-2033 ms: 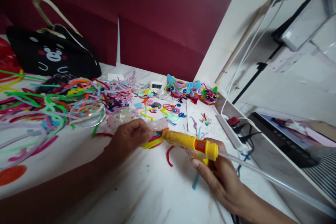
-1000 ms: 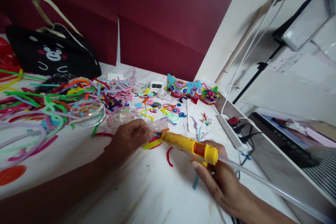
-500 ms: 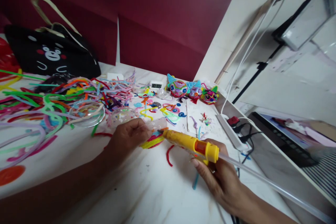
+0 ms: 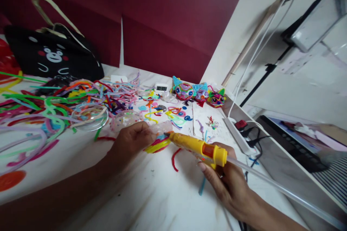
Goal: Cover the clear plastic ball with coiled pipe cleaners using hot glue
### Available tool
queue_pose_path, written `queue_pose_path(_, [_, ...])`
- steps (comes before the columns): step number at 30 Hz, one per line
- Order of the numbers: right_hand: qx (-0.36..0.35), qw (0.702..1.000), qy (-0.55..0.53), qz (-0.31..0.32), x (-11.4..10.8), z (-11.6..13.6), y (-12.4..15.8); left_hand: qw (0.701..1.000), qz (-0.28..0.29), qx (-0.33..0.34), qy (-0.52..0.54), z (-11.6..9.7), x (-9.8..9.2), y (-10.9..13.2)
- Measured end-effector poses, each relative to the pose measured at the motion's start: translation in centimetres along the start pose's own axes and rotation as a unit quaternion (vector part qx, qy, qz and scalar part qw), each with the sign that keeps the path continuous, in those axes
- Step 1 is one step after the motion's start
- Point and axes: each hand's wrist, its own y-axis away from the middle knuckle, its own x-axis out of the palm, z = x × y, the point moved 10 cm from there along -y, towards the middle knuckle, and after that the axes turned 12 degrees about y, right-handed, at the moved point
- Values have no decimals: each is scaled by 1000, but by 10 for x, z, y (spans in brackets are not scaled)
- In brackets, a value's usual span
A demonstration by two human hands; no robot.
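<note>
My left hand [image 4: 133,140] is closed in a pinch on a clear plastic piece [image 4: 163,127] with coloured pipe cleaners on it. Its yellow pipe cleaner band [image 4: 155,147] shows below the fingertips; the far side is partly hidden. In my right hand [image 4: 230,180] is a yellow hot glue gun [image 4: 193,145], fingers wrapped round its handle. The gun's nozzle points left, right beside the plastic piece; I cannot tell whether it touches. A long clear glue stick [image 4: 271,184] sticks out of the gun's back. A red pipe cleaner scrap [image 4: 174,160] lies below the gun.
Heaped pipe cleaners [image 4: 54,106] cover the table's left side, near a clear plastic dome [image 4: 92,118]. A black bag [image 4: 54,56] stands behind. Decorated balls [image 4: 184,91] and a small digital clock [image 4: 161,87] sit at the back. A power strip [image 4: 240,137] lies on the right.
The glue gun has shifted very slightly, its nozzle a touch higher by the plastic piece. My left hand has barely moved, and both hands keep their hold.
</note>
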Motion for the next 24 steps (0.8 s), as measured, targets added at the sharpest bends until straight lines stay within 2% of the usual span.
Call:
queue_pose_path(10, [-38, 999, 10, -12, -1, 14, -1, 999, 25, -2, -22, 4, 5, 0])
queue_pose_path(18, [-5, 1000, 23, -1, 4, 7, 5, 1000, 21, -3, -7, 2, 4, 1])
queue_pose_path(24, [-9, 999, 37, -4, 4, 7, 5, 1000, 19, -3, -8, 2, 3, 0])
